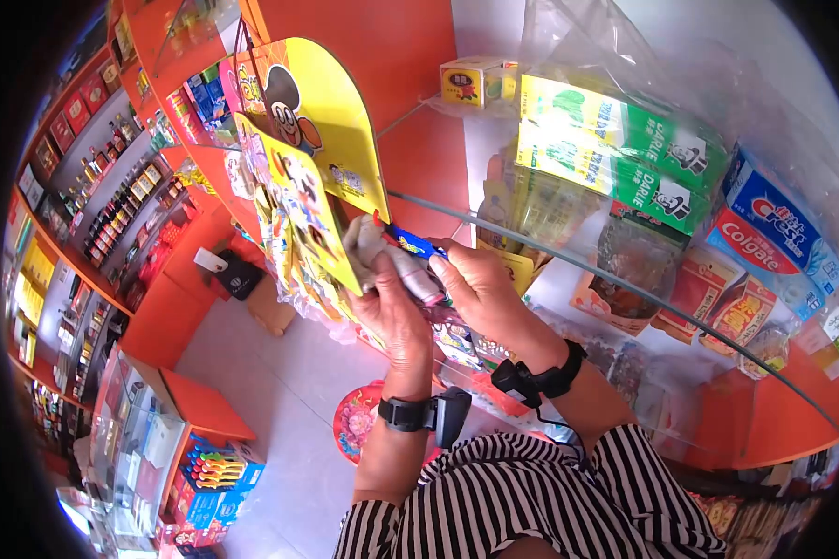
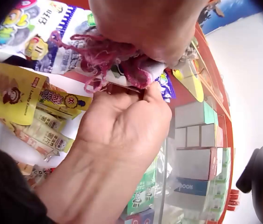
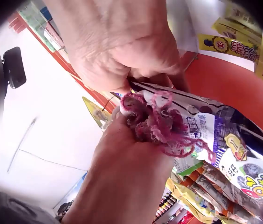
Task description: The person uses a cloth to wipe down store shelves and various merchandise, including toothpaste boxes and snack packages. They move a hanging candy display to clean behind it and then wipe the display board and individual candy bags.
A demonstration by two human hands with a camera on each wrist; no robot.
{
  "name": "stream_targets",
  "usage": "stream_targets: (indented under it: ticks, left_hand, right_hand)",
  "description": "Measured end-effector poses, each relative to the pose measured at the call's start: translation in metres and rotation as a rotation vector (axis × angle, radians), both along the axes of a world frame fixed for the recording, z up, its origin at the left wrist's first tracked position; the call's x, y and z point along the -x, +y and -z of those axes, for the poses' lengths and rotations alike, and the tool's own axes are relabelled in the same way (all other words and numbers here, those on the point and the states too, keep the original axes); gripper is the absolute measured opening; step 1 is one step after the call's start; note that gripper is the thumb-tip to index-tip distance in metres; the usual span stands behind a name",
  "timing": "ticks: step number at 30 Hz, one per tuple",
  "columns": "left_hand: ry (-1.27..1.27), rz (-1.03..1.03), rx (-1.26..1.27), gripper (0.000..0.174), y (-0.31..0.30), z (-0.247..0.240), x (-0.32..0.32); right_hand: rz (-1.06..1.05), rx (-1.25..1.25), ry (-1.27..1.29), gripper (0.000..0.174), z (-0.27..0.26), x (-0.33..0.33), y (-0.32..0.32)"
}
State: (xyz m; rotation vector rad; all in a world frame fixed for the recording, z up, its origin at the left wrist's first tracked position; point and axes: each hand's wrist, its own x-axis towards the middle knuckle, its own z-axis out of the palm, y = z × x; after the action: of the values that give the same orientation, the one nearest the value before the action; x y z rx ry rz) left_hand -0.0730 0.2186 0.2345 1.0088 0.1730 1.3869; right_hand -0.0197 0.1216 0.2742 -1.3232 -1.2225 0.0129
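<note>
In the head view my left hand [image 1: 387, 317] grips a greyish-white cloth [image 1: 405, 268]. Its frayed pink edge [image 3: 157, 123] hangs in loose threads in both wrist views. Close beside it, my right hand [image 1: 480, 284] pinches the top edge of a snack bag [image 3: 243, 161] printed with "QQ" and dark berries. The cloth lies against the bag's upper part, between the two hands. In the left wrist view the right hand [image 2: 126, 116] shows palm side, its fingertips partly hidden behind the bag's edge.
Left of the hands hangs a yellow cartoon display card [image 1: 331, 121] with packets below it. A glass shelf edge [image 1: 615, 279] runs at right, with Darlie boxes [image 1: 625, 140] and a Crest and Colgate pack [image 1: 764, 224] above. A red floral stool [image 1: 356, 424] stands below.
</note>
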Motion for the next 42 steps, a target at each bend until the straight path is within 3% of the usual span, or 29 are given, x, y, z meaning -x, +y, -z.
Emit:
stream_targets:
  ticks: [2,6,8,10,12,14,17,22,24,25,27,32,34,38,39,40,42]
  left_hand:
    - [0.012,-0.010,-0.040,0.037,-0.005,0.004,0.000]
    - [0.082,-0.092,-0.130,0.037,-0.013,0.015,0.003]
    - [0.222,-0.333,-0.378,0.037,-0.020,0.008,0.010]
    - [0.336,-0.305,-0.427,0.036,-0.029,0.005,0.025]
    - [0.359,-0.405,-0.618,0.037,-0.027,0.008,0.029]
    - [0.372,-0.426,-0.644,0.038,-0.023,0.006,0.032]
    - [0.494,-0.476,-0.797,0.041,-0.021,-0.008,0.037]
    - [0.564,-0.446,-0.878,0.049,-0.020,-0.012,0.044]
    - [0.560,-0.455,-0.894,0.051,-0.018,-0.008,0.044]
    - [0.540,-0.450,-0.920,0.055,-0.018,-0.004,0.045]
    - [0.511,-0.429,-0.969,0.060,-0.016,0.004,0.047]
    - [0.610,-0.376,-1.020,0.062,-0.010,0.035,0.058]
    - [0.677,-0.218,-0.984,0.064,-0.007,0.049,0.066]
    - [0.750,-0.030,-0.784,0.059,0.001,0.076,0.087]
    - [0.761,-0.009,-0.730,0.051,0.003,0.074,0.096]
    - [0.762,-0.008,-0.724,0.051,0.005,0.069,0.103]
    - [0.618,-0.239,-0.695,0.041,0.006,0.058,0.116]
  right_hand:
    - [0.003,0.111,0.079,0.025,-0.001,0.001,-0.001]
    - [-0.052,0.049,0.074,0.025,0.002,0.000,-0.001]
    - [-0.109,0.063,0.143,0.024,0.005,-0.003,-0.002]
    - [-0.170,0.079,0.214,0.024,0.005,-0.006,-0.003]
    - [-0.185,0.084,0.170,0.022,0.005,-0.009,-0.005]
    - [-0.171,0.028,0.080,0.023,0.008,-0.013,-0.002]
    - [-0.089,-0.068,-0.342,0.018,0.013,-0.020,0.000]
    - [-0.101,-0.106,-0.371,0.019,0.010,-0.020,-0.003]
    - [-0.326,-0.071,-0.027,0.017,0.010,-0.020,-0.003]
    - [-0.325,-0.069,-0.026,0.017,0.009,-0.018,-0.003]
    - [-0.343,-0.032,0.341,0.022,0.005,-0.010,-0.001]
    - [-0.275,0.010,0.349,0.024,0.018,-0.008,0.015]
    - [-0.187,-0.023,0.300,0.022,0.018,-0.006,0.019]
    - [-0.240,-0.074,0.388,0.020,0.020,-0.002,0.022]
    - [-0.262,-0.078,0.404,0.021,0.020,-0.001,0.022]
    - [-0.262,-0.072,0.405,0.021,0.021,-0.002,0.022]
    - [-0.297,-0.012,0.453,0.023,0.027,-0.002,0.022]
